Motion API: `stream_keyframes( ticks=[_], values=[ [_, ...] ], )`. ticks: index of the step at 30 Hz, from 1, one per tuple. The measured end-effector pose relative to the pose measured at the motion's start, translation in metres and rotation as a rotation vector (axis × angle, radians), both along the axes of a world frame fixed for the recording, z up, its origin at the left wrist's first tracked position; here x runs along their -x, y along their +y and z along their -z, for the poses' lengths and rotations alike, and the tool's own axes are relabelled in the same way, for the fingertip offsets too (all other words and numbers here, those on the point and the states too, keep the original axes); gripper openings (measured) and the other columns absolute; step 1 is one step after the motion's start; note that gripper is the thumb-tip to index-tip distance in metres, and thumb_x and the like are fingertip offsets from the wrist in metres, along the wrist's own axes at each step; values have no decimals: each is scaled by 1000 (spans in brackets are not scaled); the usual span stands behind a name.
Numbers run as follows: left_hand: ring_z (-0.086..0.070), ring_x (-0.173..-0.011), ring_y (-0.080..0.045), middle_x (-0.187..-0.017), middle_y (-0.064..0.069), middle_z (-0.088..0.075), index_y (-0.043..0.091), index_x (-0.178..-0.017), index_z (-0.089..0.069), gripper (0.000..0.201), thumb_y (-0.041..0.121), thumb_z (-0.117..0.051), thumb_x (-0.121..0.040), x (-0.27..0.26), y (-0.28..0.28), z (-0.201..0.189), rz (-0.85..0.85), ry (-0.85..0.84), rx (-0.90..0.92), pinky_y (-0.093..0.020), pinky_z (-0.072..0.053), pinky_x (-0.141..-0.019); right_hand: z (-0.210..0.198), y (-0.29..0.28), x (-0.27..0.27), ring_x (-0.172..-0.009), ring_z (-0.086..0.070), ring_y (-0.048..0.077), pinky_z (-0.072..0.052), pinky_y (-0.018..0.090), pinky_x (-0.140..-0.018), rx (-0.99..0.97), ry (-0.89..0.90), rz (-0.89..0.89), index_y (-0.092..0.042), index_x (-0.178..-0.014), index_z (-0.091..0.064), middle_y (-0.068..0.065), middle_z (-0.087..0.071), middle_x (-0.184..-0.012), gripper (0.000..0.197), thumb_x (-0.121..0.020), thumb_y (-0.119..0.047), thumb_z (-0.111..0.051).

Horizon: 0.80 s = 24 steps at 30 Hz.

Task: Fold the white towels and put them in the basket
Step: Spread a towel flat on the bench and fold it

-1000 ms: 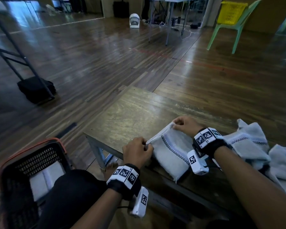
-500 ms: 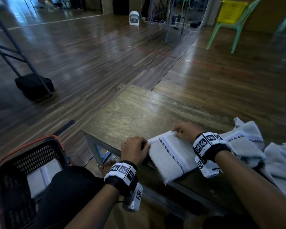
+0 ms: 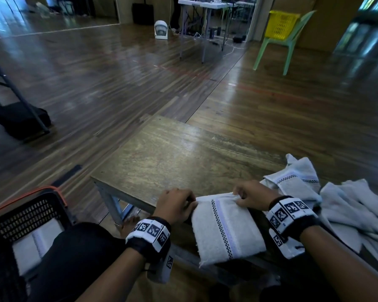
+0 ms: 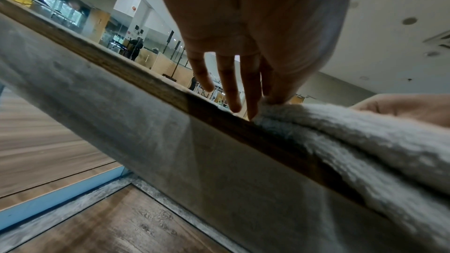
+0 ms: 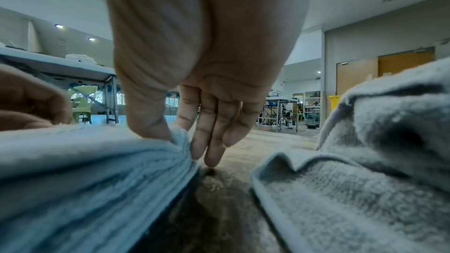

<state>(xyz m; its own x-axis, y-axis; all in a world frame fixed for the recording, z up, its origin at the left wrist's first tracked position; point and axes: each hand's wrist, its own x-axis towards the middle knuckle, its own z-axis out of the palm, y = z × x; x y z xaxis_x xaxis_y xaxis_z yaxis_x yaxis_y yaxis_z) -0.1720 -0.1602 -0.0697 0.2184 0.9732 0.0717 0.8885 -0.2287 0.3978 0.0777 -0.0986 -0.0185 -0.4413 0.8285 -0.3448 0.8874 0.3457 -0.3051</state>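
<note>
A folded white towel (image 3: 226, 228) with a checked stripe lies on the near edge of the wooden table (image 3: 172, 158), its near end hanging over the edge. My left hand (image 3: 177, 205) pinches its far left corner (image 4: 270, 111). My right hand (image 3: 252, 196) pinches its far right corner between thumb and forefinger (image 5: 179, 138). A dark basket (image 3: 24, 216) with an orange rim stands on the floor at the lower left, with a folded white towel (image 3: 35, 243) inside it.
A heap of unfolded white towels (image 3: 345, 205) lies on the table to the right of my right hand. My knee (image 3: 79, 253) covers part of the basket. Farther off stand a green chair (image 3: 286, 42) carrying a yellow basket, a folding table and a black bag (image 3: 22, 118).
The lifted towel edge has come down flat onto the fold, and both hands have drawn the folded towel nearer to the table's front edge.
</note>
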Motion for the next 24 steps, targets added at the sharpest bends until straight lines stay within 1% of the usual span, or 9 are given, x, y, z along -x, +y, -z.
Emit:
stream_keyframes(
  ticks=[3,5,8,11,13,16,20,21,24],
  values=[
    [-56,-98,-21,-95,4,-65,24,-102,-54,22,41,-43,-93,-4,-3,0,-13,18,-44,-33,-34,-91,1,1,0,-72,-46,17,-34,27,-61,-23,14,-19,-17,-90,-47,-4,-49,-77,16,-82,-14,-60],
    [-57,-96,-20,-93,3,-65,24,-103,-52,22,41,-40,-94,-6,-3,0,-36,25,-76,-32,-32,-90,-1,2,-2,-68,-43,18,-31,27,-59,-20,60,-14,-15,-90,-45,-2,-47,-74,15,-83,-13,-58],
    [-58,-96,-19,-94,4,-66,25,-101,-52,21,41,-41,-94,-8,-1,1,-66,18,-85,-31,-31,-89,0,4,-5,-69,-47,18,-34,27,-61,-20,78,-10,-18,-94,-47,-2,-49,-76,12,-87,-15,-56],
    [-56,-100,-18,-100,6,-64,26,-100,-54,21,42,-45,-92,-7,2,6,-87,1,-54,-34,-32,-89,3,7,-4,-66,-47,10,-35,23,-58,-23,61,21,-18,-102,-50,-9,-47,-74,14,-89,-18,-57],
    [-55,-102,-18,-102,7,-62,26,-100,-55,21,43,-46,-91,-8,4,7,-90,-4,-55,-34,-32,-88,3,8,-5,-67,-47,6,-36,21,-59,-18,76,61,-18,-99,-50,-12,-47,-75,17,-87,-18,-61],
    [-54,-102,-18,-102,6,-62,24,-98,-57,19,40,-47,-91,-10,5,7,-64,-18,-67,-34,-35,-88,1,7,-6,-77,-55,15,-39,19,-63,-28,98,63,-17,-95,-52,-5,-56,-81,17,-85,-14,-66],
    [-54,-100,-21,-101,3,-63,21,-96,-57,19,37,-49,-91,-10,6,8,-43,-35,-57,-35,-39,-86,7,4,-9,-77,-59,15,-39,11,-60,-87,146,42,-10,-92,-63,3,-65,-86,8,-84,-9,-66],
    [-54,-101,-21,-102,3,-63,21,-96,-57,19,37,-49,-91,-10,7,8,-46,-31,-52,-35,-40,-87,8,4,-10,-78,-59,15,-39,12,-61,-117,149,21,-11,-89,-64,3,-65,-86,5,-84,-10,-65],
    [-53,-102,-21,-102,3,-63,21,-98,-57,20,38,-49,-91,-10,7,7,-51,-30,-55,-35,-39,-86,13,3,-10,-80,-56,18,-41,22,-67,-211,168,-94,-11,-82,-61,1,-58,-85,2,-84,-10,-62]
  ],
)
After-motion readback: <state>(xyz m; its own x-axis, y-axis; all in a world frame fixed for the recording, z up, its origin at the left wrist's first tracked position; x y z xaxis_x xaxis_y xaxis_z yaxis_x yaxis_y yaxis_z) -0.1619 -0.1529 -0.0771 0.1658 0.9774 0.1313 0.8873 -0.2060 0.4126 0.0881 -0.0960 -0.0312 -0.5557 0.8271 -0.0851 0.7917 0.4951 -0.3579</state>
